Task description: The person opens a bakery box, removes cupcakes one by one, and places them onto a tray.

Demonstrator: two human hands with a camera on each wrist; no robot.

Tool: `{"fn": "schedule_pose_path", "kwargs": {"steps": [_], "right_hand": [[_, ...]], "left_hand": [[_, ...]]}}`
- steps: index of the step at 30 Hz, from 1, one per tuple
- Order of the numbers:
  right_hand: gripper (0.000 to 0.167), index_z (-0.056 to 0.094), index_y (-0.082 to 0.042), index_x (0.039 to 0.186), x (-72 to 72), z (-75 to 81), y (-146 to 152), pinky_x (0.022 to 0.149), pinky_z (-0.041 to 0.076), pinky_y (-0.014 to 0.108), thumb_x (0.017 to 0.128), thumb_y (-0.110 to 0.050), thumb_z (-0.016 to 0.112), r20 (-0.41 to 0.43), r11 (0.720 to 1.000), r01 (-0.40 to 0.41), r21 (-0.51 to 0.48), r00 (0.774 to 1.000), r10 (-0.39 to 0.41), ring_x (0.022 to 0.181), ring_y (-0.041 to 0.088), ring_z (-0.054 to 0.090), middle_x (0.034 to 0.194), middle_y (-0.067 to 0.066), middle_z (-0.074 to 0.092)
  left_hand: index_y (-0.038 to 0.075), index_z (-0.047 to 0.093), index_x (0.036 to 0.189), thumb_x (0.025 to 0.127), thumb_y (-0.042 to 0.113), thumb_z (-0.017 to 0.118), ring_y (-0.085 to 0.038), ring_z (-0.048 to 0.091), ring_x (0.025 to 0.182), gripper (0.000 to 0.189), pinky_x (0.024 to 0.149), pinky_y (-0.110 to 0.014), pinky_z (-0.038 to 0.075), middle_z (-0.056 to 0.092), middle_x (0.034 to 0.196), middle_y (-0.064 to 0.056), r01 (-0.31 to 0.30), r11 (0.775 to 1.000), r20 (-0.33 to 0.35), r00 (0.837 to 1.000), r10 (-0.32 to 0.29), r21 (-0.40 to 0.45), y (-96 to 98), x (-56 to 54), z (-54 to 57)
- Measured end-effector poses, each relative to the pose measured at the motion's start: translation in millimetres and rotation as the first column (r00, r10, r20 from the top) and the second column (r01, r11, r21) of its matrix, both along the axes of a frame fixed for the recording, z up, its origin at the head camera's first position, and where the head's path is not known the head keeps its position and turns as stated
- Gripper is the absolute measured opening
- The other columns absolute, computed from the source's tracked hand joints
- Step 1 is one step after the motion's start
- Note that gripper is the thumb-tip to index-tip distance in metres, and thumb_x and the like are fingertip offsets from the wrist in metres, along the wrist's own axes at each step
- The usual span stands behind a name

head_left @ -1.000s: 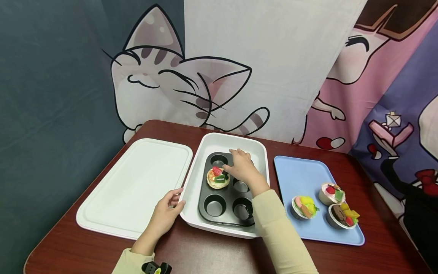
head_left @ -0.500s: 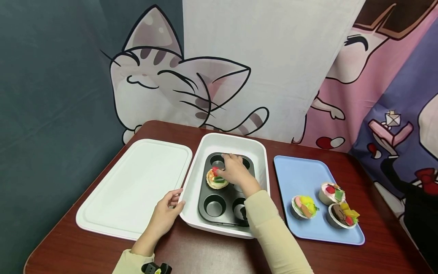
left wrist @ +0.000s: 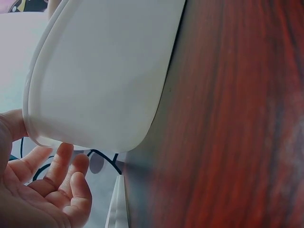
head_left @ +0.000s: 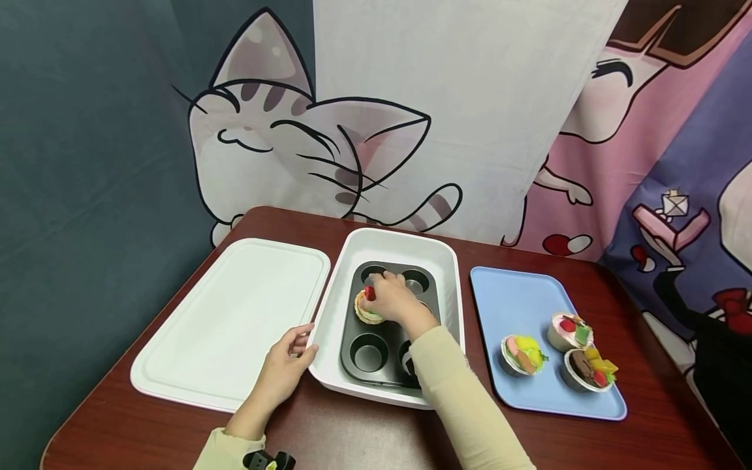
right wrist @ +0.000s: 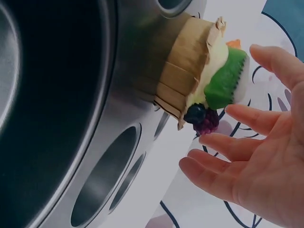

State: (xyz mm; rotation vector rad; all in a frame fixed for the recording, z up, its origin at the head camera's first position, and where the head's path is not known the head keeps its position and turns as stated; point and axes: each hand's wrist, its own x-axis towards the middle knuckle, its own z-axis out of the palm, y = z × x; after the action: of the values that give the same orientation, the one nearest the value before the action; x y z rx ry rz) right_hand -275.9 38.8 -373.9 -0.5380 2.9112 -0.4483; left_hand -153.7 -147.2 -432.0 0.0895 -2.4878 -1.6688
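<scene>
My left hand [head_left: 286,365] grips the near-left rim of a deep white tub [head_left: 329,365], thumb at the lip and fingers curled against the outside wall. A dark muffin pan [head_left: 384,346] lies in the tub. In its middle-left cup sits a cupcake [head_left: 365,312] topped with fruit. My right hand [head_left: 390,297] is over the pan, partly covering this cupcake. In the right wrist view, its spread fingers and thumb surround the topping of green slices [right wrist: 227,78] and dark berries [right wrist: 205,118], with a gap beside the fingertips.
A white lid-like board [head_left: 235,320] lies left of the tub. To the right, a blue tray [head_left: 517,294] bears three cupcakes: one yellow-topped [head_left: 523,356], one pink [head_left: 570,331], one chocolate [head_left: 587,370]. All stand on a brown table [head_left: 329,437] before a printed curtain.
My right hand has moved left and slightly nearer across the pan, from its back right cup to the fruit-topped cupcake. The left hand has stayed at the tub's rim.
</scene>
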Motion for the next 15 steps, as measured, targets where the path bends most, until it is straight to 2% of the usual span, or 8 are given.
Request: {"fn": "schedule_pose_path", "kwargs": {"steps": [7,15], "right_hand": [[0.056,0.047,-0.006,0.121,1.1,-7.3,-3.8,0.078,0.038,0.04,0.073,-0.033,0.061,-0.01,0.999,-0.049,0.015,0.999,0.049,0.093,0.029,0.039,0.115,0.014,0.046],[0.072,0.039,-0.006,0.129,3.9,-10.6,-7.5,0.082,0.037,0.041,0.07,-0.036,0.067,0.044,0.999,-0.036,0.037,0.998,0.035,0.104,0.031,0.036,0.125,0.017,0.04]], "left_hand": [[0.005,0.054,0.114,0.079,0.007,0.061,-0.017,0.053,0.08,0.036,0.067,-0.029,0.043,0.056,0.089,-0.008,-0.007,1.0,-0.002,1.0,0.007,-0.005,0.6,0.2,0.4],[0.005,0.054,0.114,0.079,0.007,0.061,-0.017,0.053,0.08,0.036,0.066,-0.028,0.043,0.057,0.088,-0.007,-0.006,1.0,-0.003,1.0,0.006,0.0,0.6,0.7,-0.3]]}}
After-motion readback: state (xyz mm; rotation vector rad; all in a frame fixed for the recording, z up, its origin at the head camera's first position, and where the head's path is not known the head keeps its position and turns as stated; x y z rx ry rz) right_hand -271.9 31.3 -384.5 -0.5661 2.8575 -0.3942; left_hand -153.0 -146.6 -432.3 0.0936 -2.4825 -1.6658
